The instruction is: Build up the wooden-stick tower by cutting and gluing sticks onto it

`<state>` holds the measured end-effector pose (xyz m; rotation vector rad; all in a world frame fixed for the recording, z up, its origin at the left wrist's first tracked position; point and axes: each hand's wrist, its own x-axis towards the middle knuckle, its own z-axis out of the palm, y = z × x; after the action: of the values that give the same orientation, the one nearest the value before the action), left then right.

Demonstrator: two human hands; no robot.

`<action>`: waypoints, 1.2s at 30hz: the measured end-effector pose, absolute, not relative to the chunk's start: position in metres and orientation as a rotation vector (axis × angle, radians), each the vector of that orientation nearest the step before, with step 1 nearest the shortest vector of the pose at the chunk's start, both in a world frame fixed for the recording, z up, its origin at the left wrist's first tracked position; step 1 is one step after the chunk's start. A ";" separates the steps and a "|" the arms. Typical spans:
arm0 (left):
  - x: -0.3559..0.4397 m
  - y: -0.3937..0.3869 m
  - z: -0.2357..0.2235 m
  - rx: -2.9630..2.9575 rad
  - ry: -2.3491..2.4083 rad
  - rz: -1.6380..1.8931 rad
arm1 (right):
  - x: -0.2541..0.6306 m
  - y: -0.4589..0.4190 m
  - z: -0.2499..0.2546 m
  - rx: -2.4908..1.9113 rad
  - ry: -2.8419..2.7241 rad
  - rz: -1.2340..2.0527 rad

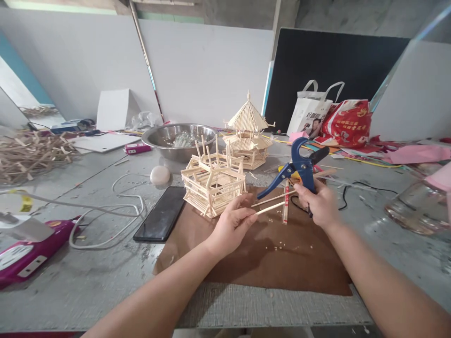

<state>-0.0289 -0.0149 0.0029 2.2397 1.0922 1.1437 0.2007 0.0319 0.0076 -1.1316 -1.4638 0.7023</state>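
Observation:
Between the thumb and fingers of my left hand (234,223) is a thin pale wooden stick (270,208), pointing right. My right hand (319,202) grips a blue pipe cutter (303,166) whose hooked jaw points up. Its handles are spread apart, and it is held clear of the stick. Just behind my left hand stands a six-sided stick framework (213,183) with upright posts. Under both hands lies a brown sheet (253,253) sprinkled with small pale crumbs. A red-and-white strip (286,206) and another stick (269,199) lie near the cutter.
A finished-looking stick pavilion (248,134) and a steel bowl (155,138) stand behind. Left are a black phone (160,213), a round white object (159,175), cables and a purple power strip (52,239). A glass jar (412,213) and bags (348,124) sit right.

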 end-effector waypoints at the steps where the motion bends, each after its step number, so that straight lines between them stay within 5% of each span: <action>1: -0.029 -0.015 0.004 2.232 1.086 1.142 | 0.197 0.029 0.008 -1.063 -1.409 0.857; 12: -0.028 -0.021 0.012 1.963 0.939 0.937 | 0.179 0.007 0.012 -0.779 -1.392 1.434; 22: -0.017 -0.031 0.010 1.901 0.763 0.837 | 0.172 -0.004 0.016 -0.846 -1.745 1.168; 27: -0.021 -0.025 0.012 1.767 0.914 1.080 | 0.178 0.003 0.019 -0.771 -1.600 1.048; 36: -0.037 -0.012 0.009 1.627 1.063 1.238 | 0.181 0.016 0.003 -1.219 -2.120 0.276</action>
<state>-0.0373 -0.0122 0.0092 1.6269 1.0627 1.2383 0.1814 0.0160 0.0033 -1.2186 -2.1198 0.2764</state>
